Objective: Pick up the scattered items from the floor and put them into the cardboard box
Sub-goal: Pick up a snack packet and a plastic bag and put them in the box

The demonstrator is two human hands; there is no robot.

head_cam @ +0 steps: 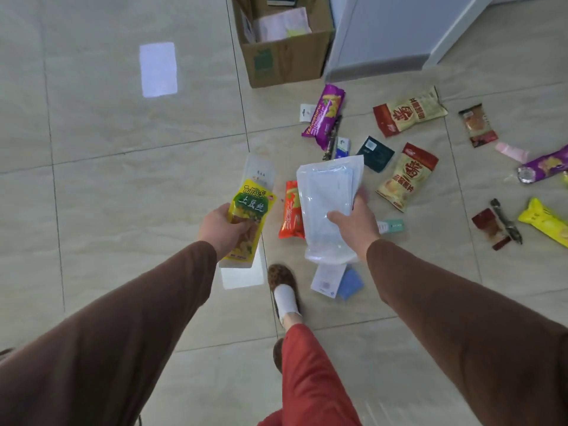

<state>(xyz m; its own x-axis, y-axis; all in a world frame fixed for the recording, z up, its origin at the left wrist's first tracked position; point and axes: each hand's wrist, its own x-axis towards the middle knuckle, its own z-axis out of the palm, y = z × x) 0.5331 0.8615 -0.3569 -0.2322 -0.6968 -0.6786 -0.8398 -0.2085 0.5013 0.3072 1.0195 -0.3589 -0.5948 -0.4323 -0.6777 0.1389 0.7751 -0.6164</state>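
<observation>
The left hand (pixel 219 229) has its fingers closed around a yellow snack packet (pixel 250 216) together with a clear plastic case (pixel 259 172) behind it, both held above the floor (pixel 107 133). The right hand (pixel 353 224) grips a clear bag of blue masks (pixel 327 204) by its right edge, thumb on top. The cardboard box (pixel 284 53) stands open at the top of the view, its right side close against a white cabinet (pixel 387 35), with paper already inside. Wide bare tile lies to the left of the box and hands. To the right, packets crowd the floor: a purple packet (pixel 324 116) just below the box, a red-and-cream bag (pixel 410 112), an orange packet (pixel 290 215) between the hands.
</observation>
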